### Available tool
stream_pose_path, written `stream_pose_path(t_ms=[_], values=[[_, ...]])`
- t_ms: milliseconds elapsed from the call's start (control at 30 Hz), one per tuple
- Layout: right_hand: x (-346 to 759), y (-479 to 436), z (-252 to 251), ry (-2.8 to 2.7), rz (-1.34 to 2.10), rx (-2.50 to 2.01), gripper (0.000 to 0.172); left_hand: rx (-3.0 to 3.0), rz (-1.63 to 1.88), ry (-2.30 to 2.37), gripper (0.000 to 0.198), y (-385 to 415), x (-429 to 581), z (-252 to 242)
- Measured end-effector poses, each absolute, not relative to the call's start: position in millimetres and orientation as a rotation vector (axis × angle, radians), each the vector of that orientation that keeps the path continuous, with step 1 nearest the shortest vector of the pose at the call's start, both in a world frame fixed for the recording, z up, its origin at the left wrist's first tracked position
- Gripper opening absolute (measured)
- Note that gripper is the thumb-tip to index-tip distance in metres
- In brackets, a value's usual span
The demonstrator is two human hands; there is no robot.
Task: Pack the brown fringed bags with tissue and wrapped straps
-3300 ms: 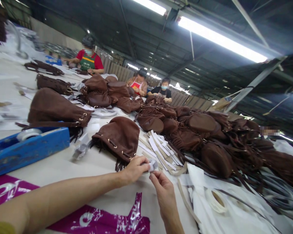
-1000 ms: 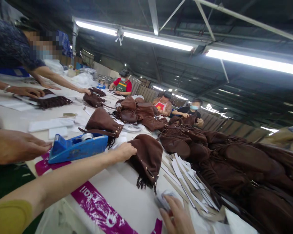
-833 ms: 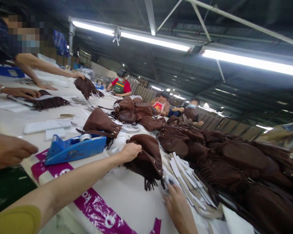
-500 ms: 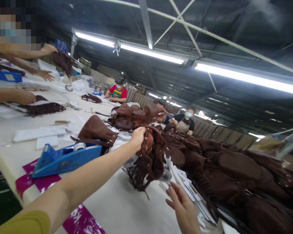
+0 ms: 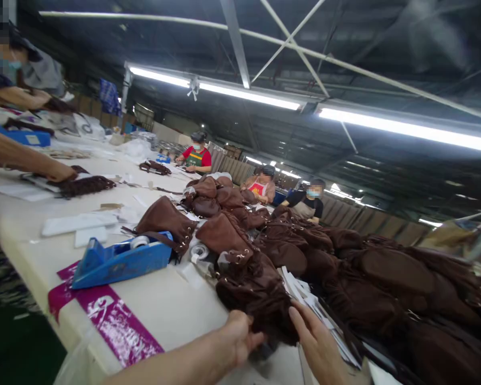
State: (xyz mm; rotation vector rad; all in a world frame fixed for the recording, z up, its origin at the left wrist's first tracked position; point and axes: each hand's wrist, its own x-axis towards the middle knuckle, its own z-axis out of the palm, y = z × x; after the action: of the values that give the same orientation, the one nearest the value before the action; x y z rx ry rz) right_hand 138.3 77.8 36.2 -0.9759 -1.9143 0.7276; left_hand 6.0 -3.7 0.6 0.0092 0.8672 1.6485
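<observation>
A brown suede drawstring bag with metal eyelets and fringe lies on the white table, its fringed end towards me. My left hand is closed on the bag's near edge. Close to its right, my right hand has its fingers stretched out, the fingertips against the bag's dark fringe. Whether anything is under that palm I cannot make out.
A blue tape dispenser stands left of the bag on a magenta printed plastic sheet. A big heap of brown bags fills the right side, with paper strips beside it. Co-workers sit across the table; another person's hand rests at left.
My left hand lifted the bag off the table, then drew it down close to me. My right hand, which held a small white piece earlier, now reaches to the bag.
</observation>
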Motion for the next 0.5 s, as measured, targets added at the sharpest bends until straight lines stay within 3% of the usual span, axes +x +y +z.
stream_pose_path(t_ms=[133, 267, 400, 433, 500], values=[[147.5, 69.9, 38.1, -2.070, 0.250, -0.881, 0.036, 0.311, 1.352, 1.015, 0.012, -33.9, -7.8, 1.4], [130.6, 53.2, 48.1, -2.176, -0.163, -0.628, 0.026, 1.329, 1.237, 1.491, 0.014, -61.4, -51.8, 10.9], [107.8, 50.7, 50.9, -2.416, -0.363, -0.556, 0.050, 2.083, 1.193, 1.803, 0.016, -56.3, -90.1, 24.8], [107.3, 55.1, 50.7, -2.454, -0.358, -0.612, 0.052, 2.157, 1.145, 1.822, 0.018, -51.4, -95.6, 27.6], [115.1, 67.9, 50.2, -2.481, -0.265, -0.750, 0.041, 2.234, 1.077, 1.877, 0.027, -41.2, -101.4, 31.8]])
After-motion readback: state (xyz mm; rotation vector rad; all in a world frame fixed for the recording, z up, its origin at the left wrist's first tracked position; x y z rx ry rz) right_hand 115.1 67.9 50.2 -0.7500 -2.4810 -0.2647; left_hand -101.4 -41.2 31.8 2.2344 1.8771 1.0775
